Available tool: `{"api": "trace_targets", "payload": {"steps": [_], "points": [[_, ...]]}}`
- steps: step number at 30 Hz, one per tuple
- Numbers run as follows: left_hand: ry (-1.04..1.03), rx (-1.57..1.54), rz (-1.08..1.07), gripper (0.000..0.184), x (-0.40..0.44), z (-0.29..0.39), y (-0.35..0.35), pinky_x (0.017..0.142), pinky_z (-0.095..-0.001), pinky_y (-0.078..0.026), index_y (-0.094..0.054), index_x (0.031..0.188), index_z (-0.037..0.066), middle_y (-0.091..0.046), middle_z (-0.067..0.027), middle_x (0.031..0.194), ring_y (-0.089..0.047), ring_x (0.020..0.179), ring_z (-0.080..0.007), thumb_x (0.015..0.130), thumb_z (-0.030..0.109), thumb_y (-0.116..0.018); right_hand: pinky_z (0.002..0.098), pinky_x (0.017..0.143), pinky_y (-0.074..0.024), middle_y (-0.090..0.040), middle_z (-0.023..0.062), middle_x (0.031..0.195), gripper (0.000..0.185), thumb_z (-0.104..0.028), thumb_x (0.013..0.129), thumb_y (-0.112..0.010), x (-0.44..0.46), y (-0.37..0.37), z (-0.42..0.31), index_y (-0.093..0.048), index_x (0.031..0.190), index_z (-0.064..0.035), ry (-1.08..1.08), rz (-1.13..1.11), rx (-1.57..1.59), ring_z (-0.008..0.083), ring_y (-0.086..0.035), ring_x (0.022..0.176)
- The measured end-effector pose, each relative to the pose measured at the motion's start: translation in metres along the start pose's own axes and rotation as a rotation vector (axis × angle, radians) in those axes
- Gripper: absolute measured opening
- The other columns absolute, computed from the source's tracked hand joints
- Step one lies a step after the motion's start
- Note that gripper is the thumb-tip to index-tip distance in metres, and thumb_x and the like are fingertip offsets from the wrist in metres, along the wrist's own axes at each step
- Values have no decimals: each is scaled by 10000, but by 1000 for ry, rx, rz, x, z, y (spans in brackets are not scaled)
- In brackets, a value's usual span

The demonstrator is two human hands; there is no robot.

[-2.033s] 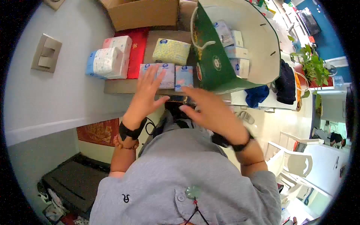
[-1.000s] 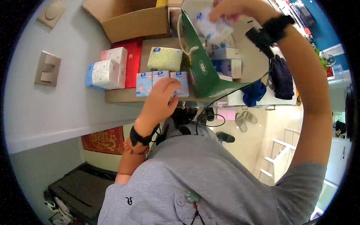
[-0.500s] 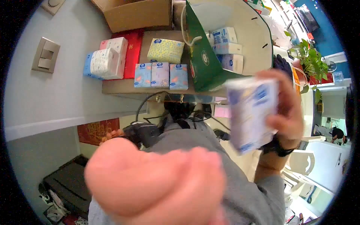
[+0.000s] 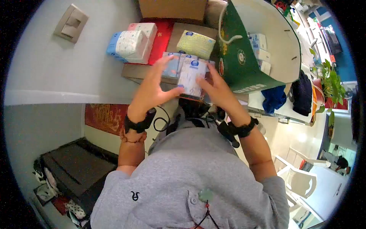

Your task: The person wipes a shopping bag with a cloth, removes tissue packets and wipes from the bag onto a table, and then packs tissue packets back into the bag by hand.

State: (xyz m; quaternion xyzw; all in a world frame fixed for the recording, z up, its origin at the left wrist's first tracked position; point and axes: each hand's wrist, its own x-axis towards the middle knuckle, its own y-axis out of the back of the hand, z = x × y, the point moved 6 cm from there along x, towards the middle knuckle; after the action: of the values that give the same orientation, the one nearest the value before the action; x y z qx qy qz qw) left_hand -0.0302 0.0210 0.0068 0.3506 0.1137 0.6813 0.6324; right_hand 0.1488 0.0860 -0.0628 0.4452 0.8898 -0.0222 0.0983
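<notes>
My right hand [image 4: 220,88] grips a white-and-purple tissue pack [image 4: 192,76], its thumb across the front face and its fingers at the right edge. Spread open, my left hand [image 4: 155,86] is on the other side, its thumb tip by the pack's lower left corner; whether it touches cannot be made out. Behind the held pack is a row of small tissue packs [image 4: 170,64], blue and purple, partly covered by it and the hands. A yellow-green patterned tissue pack [image 4: 196,44] lies farther back.
White tissue packs with pink and blue ends [image 4: 130,45] lie on a red sheet [image 4: 162,33] at left. On the right a large green bag [image 4: 241,61] lies with its mouth open, several tissue packs [image 4: 259,47] inside. A cardboard box [image 4: 173,8] stands behind.
The held tissue pack has moved left with my right hand, from beside the bag to over the row. My left hand has gone from close to the camera to beside it.
</notes>
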Motion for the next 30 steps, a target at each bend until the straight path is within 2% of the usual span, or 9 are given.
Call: {"api": "trace_targets", "payload": {"steps": [3, 5, 9, 12, 17, 24, 27, 28, 30], "points": [[27, -15, -125, 941, -7, -30, -27, 1111, -412, -311, -344, 1450, 49, -419, -169, 1457, -397, 1354, -316, 711, 372, -828, 283, 627, -513, -605, 113, 1047, 662, -248, 944, -609, 25, 0, 18, -277, 1471, -24, -2, 97, 10, 144, -597, 805], [-9, 49, -58, 879, -5, -39, -40, 1086, -414, -351, -380, 1417, -10, -462, -240, 1393, -433, 1309, -376, 728, 316, -817, 273, 619, -509, -610, 110, 1032, 659, -257, 939, -615, 31, 0, 20, -301, 1462, -10, -34, 104, 62, 138, -594, 796], [13, 100, -33, 843, -2, -60, -69, 1094, -433, -337, -358, 1440, 14, -459, -241, 1403, -436, 1307, -382, 766, 285, -787, 372, 849, -493, -540, 241, 1222, 687, -281, 916, -622, 51, 14, 50, -320, 1456, 20, 77, 325, -236, 290, -576, 1027], [18, 127, -40, 831, 0, -61, -75, 1094, -437, -340, -355, 1447, 24, -448, -231, 1421, -438, 1313, -370, 775, 267, -779, 395, 968, -441, -471, 277, 1317, 751, -293, 879, -651, 45, 10, 47, -301, 1458, 35, 78, 283, -280, 352, -530, 1144], [-34, 178, 71, 779, -3, -62, -59, 1065, -427, -372, -355, 1431, -5, -469, -256, 1376, -459, 1268, -403, 778, 142, -755, 397, 1025, -420, -454, 268, 1349, 833, -256, 816, -707, 49, -11, 46, -276, 1445, 80, 138, 254, -320, 374, -486, 1234], [138, 180, 139, 827, -22, -95, -31, 1084, -426, -352, -299, 1459, -20, -405, -266, 1430, -411, 1313, -412, 781, 132, -748, 426, 1020, -412, -475, 303, 1283, 767, -148, 796, -691, 74, -65, 29, -303, 1407, 107, 332, 171, -372, 430, -501, 1174], [135, 147, 125, 883, -31, -108, -29, 1110, -435, -314, -262, 1474, -23, -362, -264, 1462, -370, 1345, -410, 772, 165, -763, 341, 834, -522, -498, 251, 1263, 731, -140, 843, -691, 70, -72, 23, -308, 1423, 86, 442, 185, -411, 287, -574, 1062], [118, 106, 113, 902, -29, -106, -32, 1120, -439, -300, -250, 1479, -22, -345, -262, 1475, -354, 1358, -409, 768, 178, -769, 337, 821, -527, -514, 248, 1264, 716, -127, 850, -693, 57, -70, 9, -312, 1424, 66, 599, 290, -619, 283, -599, 1038], [87, 209, 96, 932, -27, -94, -28, 1132, -451, -275, -233, 1487, -15, -311, -250, 1498, -321, 1376, -411, 763, 210, -776, 332, 826, -526, -560, 219, 1227, 644, -117, 855, -693, 32, -55, -17, -378, 1390, 51, 461, 120, -492, 261, -625, 999]]}}
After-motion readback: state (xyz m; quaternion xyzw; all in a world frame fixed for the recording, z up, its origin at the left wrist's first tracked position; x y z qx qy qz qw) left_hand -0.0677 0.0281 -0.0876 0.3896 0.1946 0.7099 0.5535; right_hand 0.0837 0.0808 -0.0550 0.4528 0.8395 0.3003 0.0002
